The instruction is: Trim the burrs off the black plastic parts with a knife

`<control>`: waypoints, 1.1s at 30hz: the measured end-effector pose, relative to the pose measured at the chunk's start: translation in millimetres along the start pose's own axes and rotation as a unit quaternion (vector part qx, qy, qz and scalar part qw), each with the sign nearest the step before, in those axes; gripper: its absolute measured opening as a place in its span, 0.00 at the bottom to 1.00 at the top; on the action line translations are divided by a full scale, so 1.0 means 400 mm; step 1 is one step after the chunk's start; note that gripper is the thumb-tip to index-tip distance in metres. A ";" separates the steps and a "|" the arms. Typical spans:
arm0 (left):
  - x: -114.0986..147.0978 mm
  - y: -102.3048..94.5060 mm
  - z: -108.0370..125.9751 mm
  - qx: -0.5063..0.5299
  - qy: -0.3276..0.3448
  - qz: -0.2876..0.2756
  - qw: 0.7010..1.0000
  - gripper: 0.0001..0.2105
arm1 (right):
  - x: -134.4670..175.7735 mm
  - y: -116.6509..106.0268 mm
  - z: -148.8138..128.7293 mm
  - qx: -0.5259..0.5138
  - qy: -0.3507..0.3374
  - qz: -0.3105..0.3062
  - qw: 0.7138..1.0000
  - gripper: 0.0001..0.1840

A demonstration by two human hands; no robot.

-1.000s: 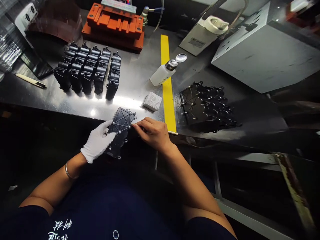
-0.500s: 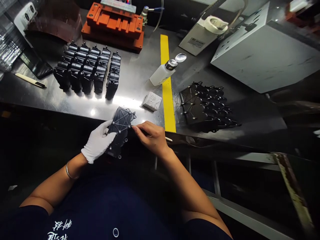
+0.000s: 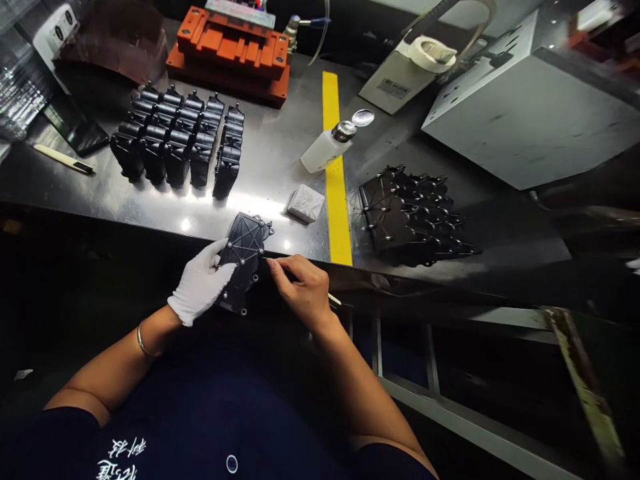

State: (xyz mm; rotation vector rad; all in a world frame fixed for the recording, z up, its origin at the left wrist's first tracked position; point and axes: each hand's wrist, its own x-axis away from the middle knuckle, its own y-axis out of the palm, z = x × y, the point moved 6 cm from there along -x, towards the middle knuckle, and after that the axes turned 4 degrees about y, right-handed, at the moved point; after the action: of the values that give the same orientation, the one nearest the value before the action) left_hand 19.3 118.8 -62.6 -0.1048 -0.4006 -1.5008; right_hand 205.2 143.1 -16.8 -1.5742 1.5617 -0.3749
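In the head view, my left hand (image 3: 200,283), in a white glove, grips a black ribbed plastic cover (image 3: 244,250) by its left side, thumb across its face. The cover is tilted just off the table's front edge, with small ringed holes along its rim. My bare right hand (image 3: 304,287) is closed in a pinch to the right of the cover. From behind it pokes the pale end of a slim cream-handled knife (image 3: 335,300), most of which the hand hides. Its thin dark tip points at the cover's right edge; contact is hard to make out.
Rows of black covers (image 3: 177,137) stand on the metal table (image 3: 270,160) at left, more covers (image 3: 415,213) at right. Between them are a grey block (image 3: 305,203), a white bottle (image 3: 320,152) and yellow tape (image 3: 338,220). Behind sit an orange fixture (image 3: 233,50) and grey box (image 3: 520,100).
My right hand has drawn slightly down and away from the cover's right edge, and the knife's pale end has lowered with it. My left hand still holds the cover in nearly the same place.
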 end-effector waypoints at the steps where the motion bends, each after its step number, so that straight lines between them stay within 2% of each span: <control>1: -0.001 0.001 -0.001 -0.005 0.000 -0.002 1.000 0.30 | -0.001 -0.005 -0.001 0.004 0.002 0.014 1.000 0.14; 3: -0.002 0.001 -0.001 -0.016 0.003 -0.001 1.000 0.29 | -0.009 -0.012 -0.004 0.014 0.000 0.033 0.999 0.14; 8: -0.001 0.000 0.003 -0.027 0.007 0.009 1.000 0.29 | -0.026 -0.001 0.000 0.034 -0.007 0.011 0.999 0.15; 14: -0.002 0.007 0.006 0.008 -0.009 0.005 1.000 0.30 | -0.025 0.001 0.002 0.011 -0.006 0.029 0.999 0.14; 18: -0.004 0.005 0.005 -0.008 -0.007 0.009 1.000 0.30 | -0.023 0.002 -0.004 0.013 -0.005 0.023 1.000 0.14; 33: -0.003 0.017 -0.009 -0.033 0.028 0.015 0.999 0.28 | 0.025 0.013 -0.029 0.015 0.071 0.064 0.995 0.15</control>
State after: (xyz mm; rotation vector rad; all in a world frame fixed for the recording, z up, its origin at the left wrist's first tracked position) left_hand 26.7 119.6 -65.0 -0.1197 -0.3032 -1.4839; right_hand 194.9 130.8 -17.5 -1.4418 1.7476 -0.4449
